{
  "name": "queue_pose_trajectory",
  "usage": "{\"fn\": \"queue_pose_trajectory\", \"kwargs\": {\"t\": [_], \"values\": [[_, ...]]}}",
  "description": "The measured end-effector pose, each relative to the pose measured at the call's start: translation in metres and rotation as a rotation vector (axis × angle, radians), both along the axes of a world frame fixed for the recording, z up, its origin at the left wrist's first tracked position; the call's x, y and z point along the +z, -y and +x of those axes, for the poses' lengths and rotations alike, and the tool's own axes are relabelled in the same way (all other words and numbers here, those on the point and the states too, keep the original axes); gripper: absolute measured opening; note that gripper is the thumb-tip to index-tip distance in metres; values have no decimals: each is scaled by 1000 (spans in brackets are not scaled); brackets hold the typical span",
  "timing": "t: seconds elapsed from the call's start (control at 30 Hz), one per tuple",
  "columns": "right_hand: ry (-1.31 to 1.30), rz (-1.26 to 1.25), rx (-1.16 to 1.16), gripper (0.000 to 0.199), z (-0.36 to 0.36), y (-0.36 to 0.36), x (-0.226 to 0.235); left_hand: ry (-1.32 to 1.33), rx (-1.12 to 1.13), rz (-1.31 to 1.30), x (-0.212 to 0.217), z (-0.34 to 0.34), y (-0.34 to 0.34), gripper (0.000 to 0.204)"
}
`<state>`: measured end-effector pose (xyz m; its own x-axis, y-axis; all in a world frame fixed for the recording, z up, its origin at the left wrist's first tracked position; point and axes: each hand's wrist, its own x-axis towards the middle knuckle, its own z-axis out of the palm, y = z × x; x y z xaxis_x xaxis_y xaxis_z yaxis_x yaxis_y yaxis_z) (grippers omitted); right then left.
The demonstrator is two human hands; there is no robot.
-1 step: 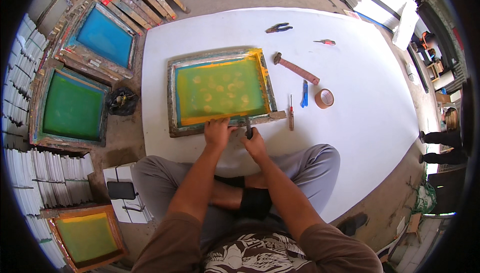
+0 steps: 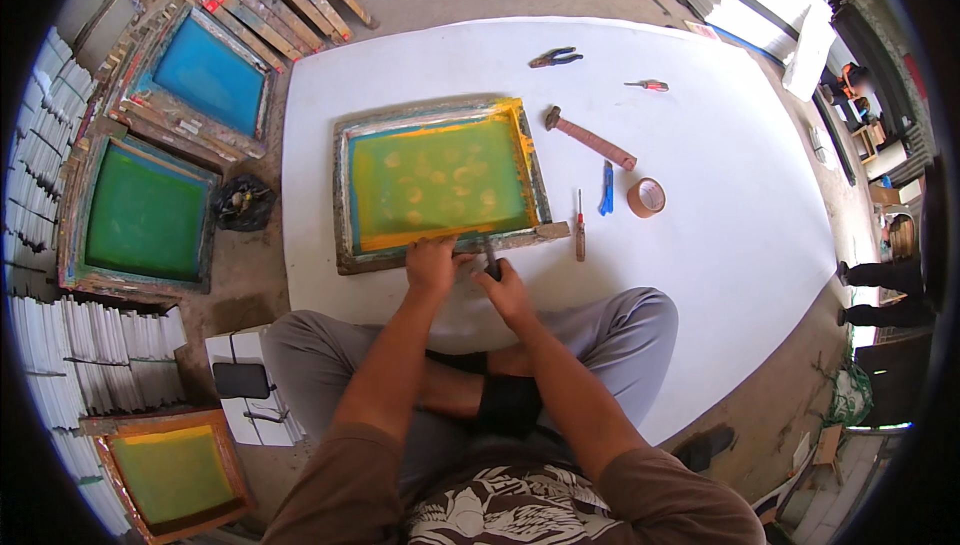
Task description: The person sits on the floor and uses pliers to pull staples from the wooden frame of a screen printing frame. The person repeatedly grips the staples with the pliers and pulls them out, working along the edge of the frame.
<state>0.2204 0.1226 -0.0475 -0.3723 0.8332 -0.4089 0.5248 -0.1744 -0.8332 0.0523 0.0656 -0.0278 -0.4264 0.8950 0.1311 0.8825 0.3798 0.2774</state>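
Note:
A wooden screen-printing frame (image 2: 345,235) with yellow-green mesh lies on the white sheet in front of me. My left hand (image 2: 432,265) grips its near rail, fingers over the top of the wood. Just right of it, my right hand (image 2: 506,291) is closed round the black handle of a tool (image 2: 491,263). The tool's narrow grey blade points away from me and meets the near rail. Its exact kind is too small to tell. To the right of the frame lie a screwdriver (image 2: 580,233), a blue utility knife (image 2: 606,190) and a hammer (image 2: 592,138).
A roll of brown tape (image 2: 646,197), pliers (image 2: 556,57) and a small red-handled screwdriver (image 2: 648,85) lie on the white sheet (image 2: 730,245). Leaning at left are blue (image 2: 210,70) and green (image 2: 148,215) screens. A phone (image 2: 241,380) rests by my left knee. At far right another person's legs (image 2: 885,295) show.
My right hand and the tool have shifted very slightly left. My left hand stays on the near rail, and the frame keeps its place on the sheet.

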Motion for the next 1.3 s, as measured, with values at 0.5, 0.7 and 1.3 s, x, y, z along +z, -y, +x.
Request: {"fn": "queue_pose_trajectory", "kwargs": {"t": [0.5, 0.7, 1.3], "values": [[-94, -295, 335, 32, -3, 39, 19, 690, 434, 46, 24, -24, 49, 46], [-107, -340, 331, 30, 2, 28, 22, 1279, 420, -142, 3, -2, 46, 43], [-234, 225, -99, 42, -6, -17, 8, 1401, 148, 55, 7, 40, 24, 31]]}}
